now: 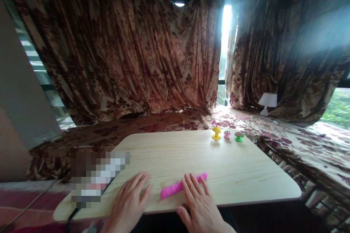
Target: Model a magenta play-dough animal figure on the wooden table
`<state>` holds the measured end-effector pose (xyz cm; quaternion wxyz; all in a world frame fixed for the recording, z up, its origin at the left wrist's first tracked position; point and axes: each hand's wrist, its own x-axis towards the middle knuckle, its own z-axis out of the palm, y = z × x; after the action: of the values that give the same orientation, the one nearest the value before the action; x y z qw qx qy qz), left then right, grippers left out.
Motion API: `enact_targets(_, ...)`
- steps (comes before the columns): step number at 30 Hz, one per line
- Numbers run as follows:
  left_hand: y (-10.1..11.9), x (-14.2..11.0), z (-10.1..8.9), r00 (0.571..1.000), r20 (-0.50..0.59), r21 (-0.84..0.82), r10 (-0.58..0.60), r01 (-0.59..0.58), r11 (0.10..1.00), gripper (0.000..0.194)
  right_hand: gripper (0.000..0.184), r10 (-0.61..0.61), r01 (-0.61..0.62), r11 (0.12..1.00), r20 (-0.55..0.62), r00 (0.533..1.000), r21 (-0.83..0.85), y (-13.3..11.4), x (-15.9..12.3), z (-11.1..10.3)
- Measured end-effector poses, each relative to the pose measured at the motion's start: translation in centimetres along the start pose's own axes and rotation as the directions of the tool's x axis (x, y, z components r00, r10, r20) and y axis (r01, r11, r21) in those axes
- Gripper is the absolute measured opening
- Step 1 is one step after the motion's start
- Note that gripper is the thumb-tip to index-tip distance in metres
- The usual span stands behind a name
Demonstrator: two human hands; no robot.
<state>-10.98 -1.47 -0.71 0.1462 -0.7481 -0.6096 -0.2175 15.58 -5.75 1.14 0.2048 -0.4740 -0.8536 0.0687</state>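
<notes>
A thick roll of bright pink modelling clay (171, 190) lies slantwise near the front edge of the wooden table. Flat across its right part rests my right hand (197, 198), fingers stretched out, covering some of the roll. To the left of the clay, my left hand (131, 196) lies on the tabletop with its fingers extended and the thumb apart, holding nothing. At the far side of the table stand three small clay figures: a yellow one with a pink curl (216, 133), a pink one with dots (226, 134) and a green one with a dotted top (239, 137).
The pale wooden table (164, 153) has rounded corners. A pixelated patch (100, 180) hides something at its left, with a black cable (71, 216) running off the edge. A white lamp (268, 102) stands on the cloth-covered ledge (169, 120) behind, below patterned curtains (153, 54).
</notes>
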Motion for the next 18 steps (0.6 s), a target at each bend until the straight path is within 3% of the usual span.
enact_targets(3,-0.1,0.1,0.0,1.0,0.008,0.001,-0.001,0.001,1.0,0.041,0.063,0.029,-0.03,0.999,-0.026,0.999,-0.02,0.3,1.3,0.2)
enact_targets(9,-0.1,0.1,0.1,1.0,0.012,0.007,-0.002,0.002,1.0,0.042,0.054,0.124,-0.129,0.989,-0.067,0.99,-0.075,2.1,9.5,1.0)
enact_targets(12,0.1,0.0,-0.1,1.0,0.017,0.007,-0.01,0.01,1.0,0.041,0.043,0.168,-0.177,0.98,-0.102,0.98,-0.089,2.7,12.3,1.3)
enact_targets(15,0.3,0.0,-0.3,1.0,0.02,-0.004,-0.018,0.018,1.0,0.042,0.043,0.168,-0.179,0.979,-0.115,0.979,-0.096,2.5,12.1,1.4)
enact_targets(18,0.1,0.1,-0.3,1.0,0.021,-0.038,-0.02,0.021,0.999,0.042,0.053,0.127,-0.136,0.986,-0.095,0.987,-0.095,1.6,9.0,1.1)
